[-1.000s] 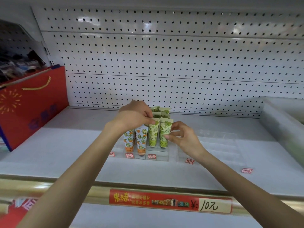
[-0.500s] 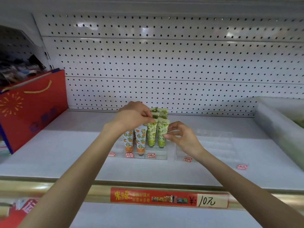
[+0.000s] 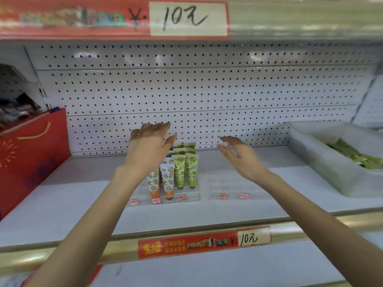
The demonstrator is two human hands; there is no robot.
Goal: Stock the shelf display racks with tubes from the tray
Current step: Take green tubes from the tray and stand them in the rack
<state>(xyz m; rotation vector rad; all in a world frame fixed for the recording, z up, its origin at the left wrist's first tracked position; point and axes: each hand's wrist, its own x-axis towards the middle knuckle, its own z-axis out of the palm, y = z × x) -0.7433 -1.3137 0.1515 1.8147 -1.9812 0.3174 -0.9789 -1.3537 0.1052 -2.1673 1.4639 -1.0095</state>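
Where the green tubes (image 3: 183,169) and orange tubes (image 3: 168,180) stand upright in the clear display rack (image 3: 192,197), both hands hover empty with fingers straight. The left hand (image 3: 148,148) is above the rack's left side and the right hand (image 3: 240,156) up to its right. Farther right of the rack sits the tray (image 3: 323,172), holding more green tubes. A red gift bag (image 3: 31,154) stands far left.

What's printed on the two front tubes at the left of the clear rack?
The orange-print tubes show orange fruit with green leaves on white; head view.
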